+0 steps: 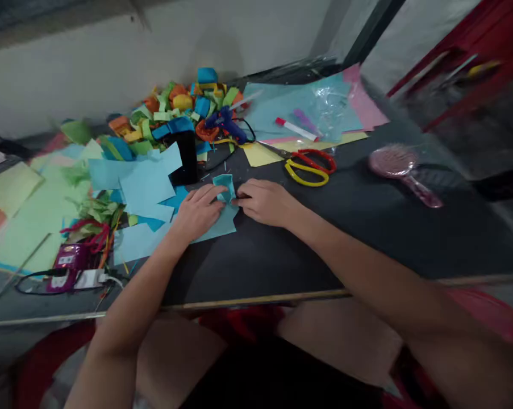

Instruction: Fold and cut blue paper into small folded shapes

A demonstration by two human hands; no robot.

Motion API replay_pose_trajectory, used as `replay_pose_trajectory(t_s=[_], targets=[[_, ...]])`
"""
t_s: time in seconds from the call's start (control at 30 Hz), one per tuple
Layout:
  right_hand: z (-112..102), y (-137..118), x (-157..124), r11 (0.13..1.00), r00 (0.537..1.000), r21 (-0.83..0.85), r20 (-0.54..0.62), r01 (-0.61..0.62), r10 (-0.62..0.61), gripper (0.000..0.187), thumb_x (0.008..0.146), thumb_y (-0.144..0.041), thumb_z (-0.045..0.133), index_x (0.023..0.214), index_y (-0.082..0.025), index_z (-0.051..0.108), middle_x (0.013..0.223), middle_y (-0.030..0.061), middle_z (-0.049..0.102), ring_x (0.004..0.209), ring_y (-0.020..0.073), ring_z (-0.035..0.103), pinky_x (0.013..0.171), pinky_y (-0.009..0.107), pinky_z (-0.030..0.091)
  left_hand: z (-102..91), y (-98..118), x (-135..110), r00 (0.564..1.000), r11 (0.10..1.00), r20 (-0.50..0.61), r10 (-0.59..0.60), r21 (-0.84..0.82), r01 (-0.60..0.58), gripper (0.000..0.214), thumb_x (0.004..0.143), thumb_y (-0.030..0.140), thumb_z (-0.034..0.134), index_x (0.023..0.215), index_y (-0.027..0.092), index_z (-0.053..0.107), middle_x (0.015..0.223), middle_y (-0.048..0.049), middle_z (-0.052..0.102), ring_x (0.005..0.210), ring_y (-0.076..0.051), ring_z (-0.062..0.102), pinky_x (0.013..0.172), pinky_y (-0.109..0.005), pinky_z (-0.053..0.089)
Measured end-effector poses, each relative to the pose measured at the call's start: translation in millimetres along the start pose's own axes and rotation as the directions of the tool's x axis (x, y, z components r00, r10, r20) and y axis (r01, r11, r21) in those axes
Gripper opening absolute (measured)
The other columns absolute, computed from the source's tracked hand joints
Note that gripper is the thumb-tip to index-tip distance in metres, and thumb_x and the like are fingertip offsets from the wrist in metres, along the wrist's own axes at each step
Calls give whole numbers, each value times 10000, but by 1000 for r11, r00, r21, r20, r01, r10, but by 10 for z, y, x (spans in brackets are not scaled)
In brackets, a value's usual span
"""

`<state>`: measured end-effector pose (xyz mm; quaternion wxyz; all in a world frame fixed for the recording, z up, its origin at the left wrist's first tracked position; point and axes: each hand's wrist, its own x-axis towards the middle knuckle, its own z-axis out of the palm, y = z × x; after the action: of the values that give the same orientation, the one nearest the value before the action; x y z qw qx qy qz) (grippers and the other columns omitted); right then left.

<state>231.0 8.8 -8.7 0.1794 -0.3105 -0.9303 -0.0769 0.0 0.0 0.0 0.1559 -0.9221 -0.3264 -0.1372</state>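
The left hand (200, 211) at eight o'clock and right hand (265, 201) at three, fingers curled, pinch a small folded light-blue paper piece (225, 186), its long axis pointing toward eleven.

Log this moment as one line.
left hand: fingers touching folded blue paper | right hand: fingers at its right edge | nearby: scissors, blue glue gun

No legible lettering anywhere.
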Motion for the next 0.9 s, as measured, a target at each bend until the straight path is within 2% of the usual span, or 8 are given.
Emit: replay_pose_trajectory(t_s=[0.07,0.13,0.3,0.5,0.6,0.73,0.9], targets=[[-17,-20,20,999,999,-9,-9,38,-38,265,928,-124,477,901,-147,739,1172,109,682,1010,235,571,766,359,405,25,-4,-5,999,999,13,47,-2,-47,218,968,199,470,943,171,684,1241,-66,682,1212,-214,581,921,-348,456],[-24,-29,30,998,998,-7,0,65,-65,282,931,-106,455,901,-136,733,1232,105,670,1026,230,568,772,363,403,29,-4,-6,996,996,20,85,3,-85,228,973,180,454,966,161,682,1149,-75,716,1183,-201,597,898,-334,462],[-20,-24,13,996,994,19,65,82,-84,277,937,-117,451,989,-114,723,1123,94,727,913,216,589,748,357,398,-43,25,7,989,988,26,147,43,-148,248,973,142,437,968,149,685,1053,-79,736,1059,-199,640,803,-326,480],[-86,-92,17,997,983,19,165,75,-77,260,930,-132,457,931,-112,717,1056,106,741,847,202,595,725,341,363,-115,69,9,978,977,89,186,87,-194,262,992,131,389,1081,130,636,996,-81,731,914,-180,646,733,-311,469],[-152,-158,26,999,975,4,221,32,-33,270,935,-125,423,968,-120,691,935,100,740,802,197,587,693,327,335,-151,92,18,976,977,136,172,103,-186,272,998,134,363,1092,149,617,882,-59,716,828,-165,638,698,-298,454],[-249,-250,25,994,954,-62,282,-85,99,269,910,-83,402,1057,-102,627,729,84,669,661,184,538,627,315,288,-195,123,20,973,982,200,116,123,-143,286,995,128,329,1051,162,608,674,-25,628,684,-156,605,626,-285,415],[-337,-287,-5,984,910,-72,374,-164,179,273,865,-49,461,1089,-127,598,742,85,643,691,192,551,597,310,259,-143,123,-25,966,996,259,11,85,-34,289,966,103,332,1119,177,566,644,-19,600,624,-150,585,604,-265,408]])
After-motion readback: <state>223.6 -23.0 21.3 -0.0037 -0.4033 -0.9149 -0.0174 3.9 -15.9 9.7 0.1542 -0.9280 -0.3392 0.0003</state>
